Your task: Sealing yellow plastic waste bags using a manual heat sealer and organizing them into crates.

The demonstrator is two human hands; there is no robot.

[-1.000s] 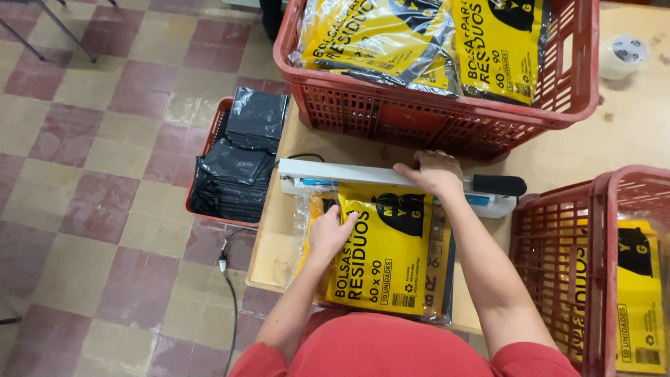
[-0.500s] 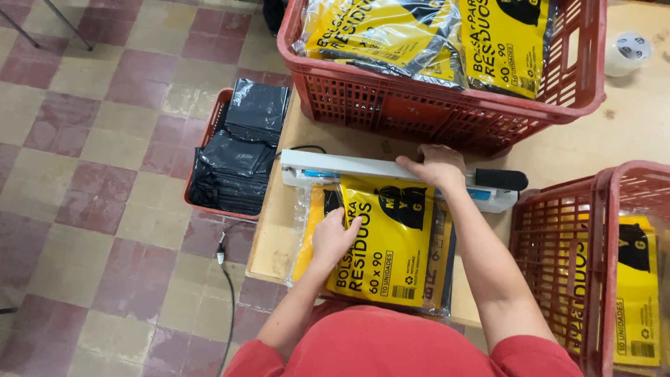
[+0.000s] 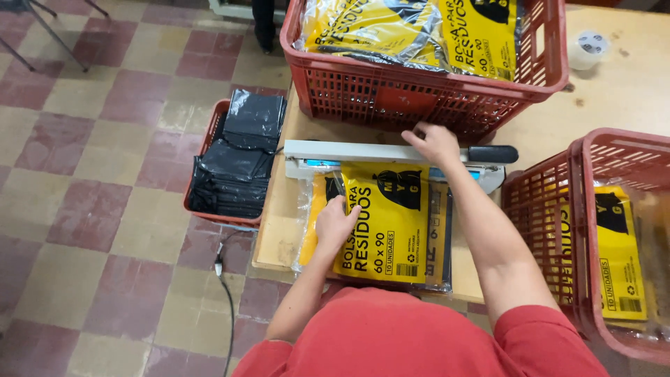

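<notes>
Left hand (image 3: 335, 222) presses flat on the yellow bag pack (image 3: 382, 222), lengthwise toward the sealer (image 3: 391, 155) under the flat right hand (image 3: 436, 143).

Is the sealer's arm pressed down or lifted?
Down: the right hand presses the sealer arm flat over the top edge of the yellow packet.

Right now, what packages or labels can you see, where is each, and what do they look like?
Packet under the left hand, on the table: flat clear plastic, yellow label with black print.
Similar yellow packets in the far red basket.
One yellow packet in the right red basket.
Black folded bags in a floor crate.
</notes>
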